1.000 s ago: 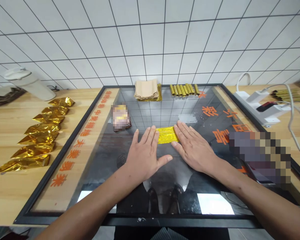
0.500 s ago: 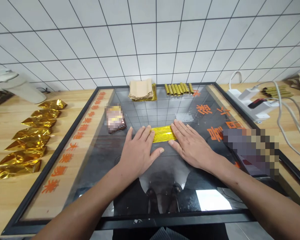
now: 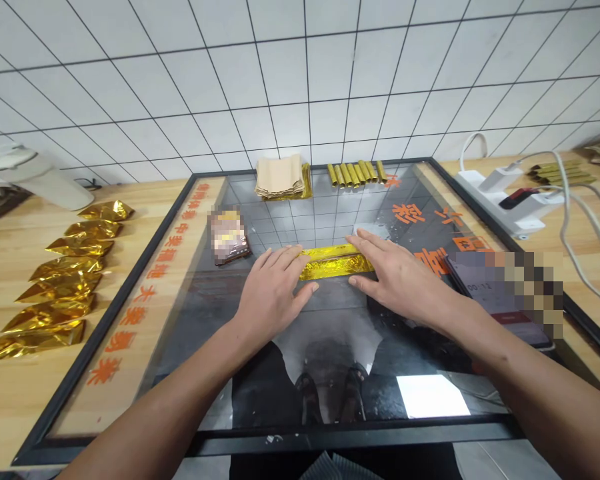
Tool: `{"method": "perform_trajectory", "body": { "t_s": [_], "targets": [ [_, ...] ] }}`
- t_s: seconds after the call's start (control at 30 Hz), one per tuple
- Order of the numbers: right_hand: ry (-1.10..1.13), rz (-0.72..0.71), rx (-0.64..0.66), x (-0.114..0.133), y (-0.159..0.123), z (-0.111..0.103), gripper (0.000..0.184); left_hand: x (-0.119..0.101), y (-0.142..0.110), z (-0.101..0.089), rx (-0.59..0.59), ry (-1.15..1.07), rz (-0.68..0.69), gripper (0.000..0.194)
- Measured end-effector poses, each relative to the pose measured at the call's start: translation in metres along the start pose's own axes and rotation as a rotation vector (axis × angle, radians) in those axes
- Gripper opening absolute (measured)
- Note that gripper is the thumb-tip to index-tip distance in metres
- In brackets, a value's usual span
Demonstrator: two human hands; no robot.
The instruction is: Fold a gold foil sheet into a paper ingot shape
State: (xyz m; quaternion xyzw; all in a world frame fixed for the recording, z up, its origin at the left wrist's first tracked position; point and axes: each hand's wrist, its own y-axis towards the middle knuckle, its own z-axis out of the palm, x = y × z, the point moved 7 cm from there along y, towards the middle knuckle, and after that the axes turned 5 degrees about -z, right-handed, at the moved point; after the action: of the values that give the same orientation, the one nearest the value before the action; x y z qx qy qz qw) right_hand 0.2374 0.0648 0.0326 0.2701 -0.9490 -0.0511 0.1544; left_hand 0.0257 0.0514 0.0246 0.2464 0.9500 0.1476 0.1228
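A strip of shiny gold foil paper (image 3: 333, 268) lies crosswise on the dark glass tabletop, with a lengthwise fold or rolled edge along its far side. My left hand (image 3: 273, 287) rests over its left end, fingers stretched out together and thumb apart. Over the right end lies my right hand (image 3: 400, 270), also with fingers extended and its thumb near the strip's close edge. Both sets of fingertips hide the ends of the paper. Neither hand is wrapped around it.
Behind are a stack of brown paper (image 3: 280, 177) and several gold rolls (image 3: 357, 173). A blurred packet (image 3: 230, 239) sits left, a phone (image 3: 495, 293) right. Folded gold foil pieces (image 3: 63, 290) line the left side; a power strip (image 3: 500, 193) with cables stands right.
My right hand has shifted right and slightly up, so more of the gold paper shows. A lengthwise crease is now visible on it. My left hand has barely moved.
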Motion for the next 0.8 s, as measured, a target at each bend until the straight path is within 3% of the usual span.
{"method": "perform_trajectory", "body": {
  "t_s": [0.17, 0.37, 0.5, 0.67, 0.8],
  "targets": [
    [0.037, 0.014, -0.017, -0.008, 0.000, -0.013, 0.065, -0.001, 0.002, 0.000, 0.000, 0.007, 0.072, 0.020],
    [0.079, 0.116, -0.049, -0.024, 0.003, -0.019, 0.046, 0.007, 0.005, -0.004, -0.063, 0.059, 0.043, 0.025],
    [0.104, 0.116, -0.083, -0.028, 0.007, -0.015, 0.042, 0.001, 0.004, -0.010, -0.104, -0.008, 0.070, 0.027],
    [0.129, 0.104, -0.084, -0.026, 0.009, -0.009, 0.042, -0.024, -0.001, -0.009, -0.043, -0.079, 0.176, 0.028],
    [0.111, 0.113, -0.088, -0.022, 0.009, -0.013, 0.038, -0.032, -0.002, -0.001, 0.048, -0.042, 0.178, 0.030]
  ]
}}
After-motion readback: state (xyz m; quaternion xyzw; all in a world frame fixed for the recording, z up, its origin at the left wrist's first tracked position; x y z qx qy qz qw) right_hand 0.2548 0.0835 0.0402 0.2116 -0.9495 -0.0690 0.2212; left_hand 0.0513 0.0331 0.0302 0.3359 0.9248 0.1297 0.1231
